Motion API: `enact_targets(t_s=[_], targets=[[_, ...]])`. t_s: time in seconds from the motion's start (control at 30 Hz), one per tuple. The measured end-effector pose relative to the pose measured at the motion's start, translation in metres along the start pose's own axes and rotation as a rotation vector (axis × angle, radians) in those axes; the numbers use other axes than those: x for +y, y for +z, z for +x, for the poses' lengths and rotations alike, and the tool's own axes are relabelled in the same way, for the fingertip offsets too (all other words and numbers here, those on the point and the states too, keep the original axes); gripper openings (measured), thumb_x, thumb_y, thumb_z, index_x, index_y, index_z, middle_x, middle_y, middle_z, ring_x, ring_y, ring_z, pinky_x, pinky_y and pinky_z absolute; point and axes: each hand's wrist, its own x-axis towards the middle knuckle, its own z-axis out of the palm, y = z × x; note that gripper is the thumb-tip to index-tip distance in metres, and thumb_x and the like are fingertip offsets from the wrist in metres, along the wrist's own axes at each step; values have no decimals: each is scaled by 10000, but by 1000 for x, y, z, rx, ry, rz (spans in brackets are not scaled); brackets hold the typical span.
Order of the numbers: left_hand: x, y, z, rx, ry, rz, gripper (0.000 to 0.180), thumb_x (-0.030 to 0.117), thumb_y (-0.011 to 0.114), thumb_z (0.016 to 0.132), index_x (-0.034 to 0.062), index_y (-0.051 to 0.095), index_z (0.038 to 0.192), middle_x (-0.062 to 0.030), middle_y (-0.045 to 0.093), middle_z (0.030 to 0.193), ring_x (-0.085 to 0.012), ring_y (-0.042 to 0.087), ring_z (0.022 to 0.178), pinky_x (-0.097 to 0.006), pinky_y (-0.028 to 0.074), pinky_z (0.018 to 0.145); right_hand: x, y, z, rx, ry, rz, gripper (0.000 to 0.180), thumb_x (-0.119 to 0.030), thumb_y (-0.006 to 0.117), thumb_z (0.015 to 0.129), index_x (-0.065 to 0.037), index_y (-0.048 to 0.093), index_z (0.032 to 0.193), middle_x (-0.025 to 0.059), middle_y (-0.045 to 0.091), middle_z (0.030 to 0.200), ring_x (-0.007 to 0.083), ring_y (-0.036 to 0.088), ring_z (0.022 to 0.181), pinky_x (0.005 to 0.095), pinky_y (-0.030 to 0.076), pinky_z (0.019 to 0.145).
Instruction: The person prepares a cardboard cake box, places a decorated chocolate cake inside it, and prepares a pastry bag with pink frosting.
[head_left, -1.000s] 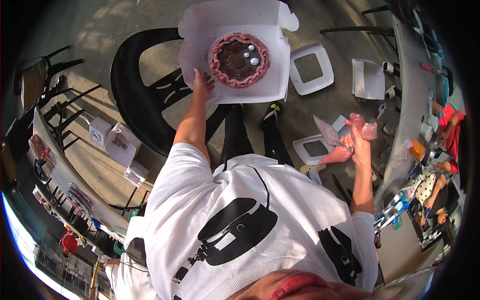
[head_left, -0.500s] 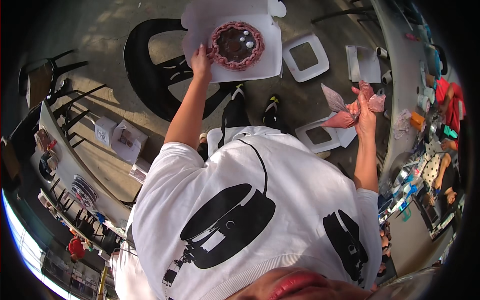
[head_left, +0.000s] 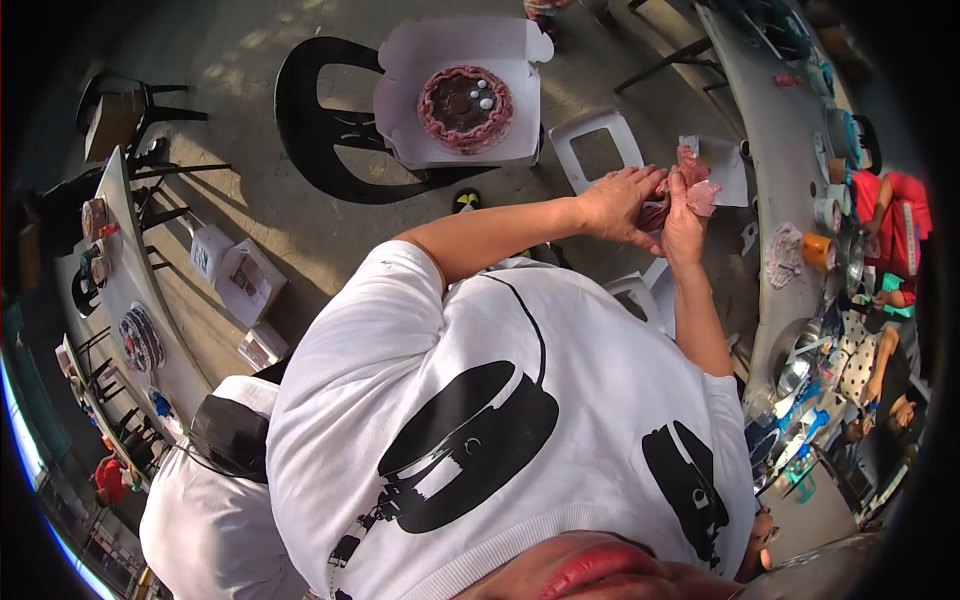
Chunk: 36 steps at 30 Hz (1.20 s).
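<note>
Both my hands meet in front of my chest on a pink piping bag (head_left: 697,182). My left hand (head_left: 618,203) wraps the bag from the left side. My right hand (head_left: 684,228) grips it from below, fingers closed around the twisted end. Beyond my hands a round cake (head_left: 465,102) with pink rim piping, a dark top and a few white dots sits in an open white box (head_left: 445,55). The box rests on the seat of a black plastic chair (head_left: 318,128). Neither hand touches the box.
White plastic stools (head_left: 598,150) stand on the concrete floor near my hands. A long table (head_left: 775,120) with several tubs and tools runs along the right, with people (head_left: 890,215) beside it. Another table (head_left: 128,300) holds cakes at left. A person in white (head_left: 205,500) is at lower left.
My left hand has let go of the cake box and swung right to join my right hand on the piping bag. The box now rests on the black chair.
</note>
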Motion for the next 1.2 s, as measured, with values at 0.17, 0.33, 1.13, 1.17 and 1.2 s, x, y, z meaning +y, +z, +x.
enact_targets(t_s=[0.17,0.33,1.13,1.17,1.2], targets=[[36,2,8,-115,-22,-308,949,367,766,504,18,234,1208,-168,479,1064,-313,462,993,-352,371,846,-30,-12,-22,29,-243,-175,246,-189,530,815,-22,529,995,39,539,911,117,495,762,227,390,654],[47,32,12,-55,5,-438,708,268,725,584,17,354,1133,-123,554,886,-247,548,834,-300,432,731,-49,-31,-34,16,-412,-389,255,-179,581,761,-7,547,946,74,539,913,207,519,823,280,393,707],[60,15,28,-35,-309,-1185,246,203,520,814,28,509,986,-44,562,864,-126,546,792,-254,450,691,-71,-85,-7,-528,-59,-76,467,-335,554,789,22,468,1079,76,537,982,120,469,946,242,363,819],[58,12,26,-43,-346,-1166,286,223,527,813,7,516,1000,-57,566,884,-129,545,798,-246,446,694,-61,-94,-3,-494,-101,-97,447,-325,549,795,19,476,1071,67,542,971,112,476,927,236,369,808],[49,10,22,-57,-338,-1156,286,223,527,813,7,516,1000,-57,566,884,-129,545,798,-246,446,694,-47,-103,-2,-468,-127,-115,428,-316,543,800,16,484,1063,58,548,959,105,484,908,229,374,797]])
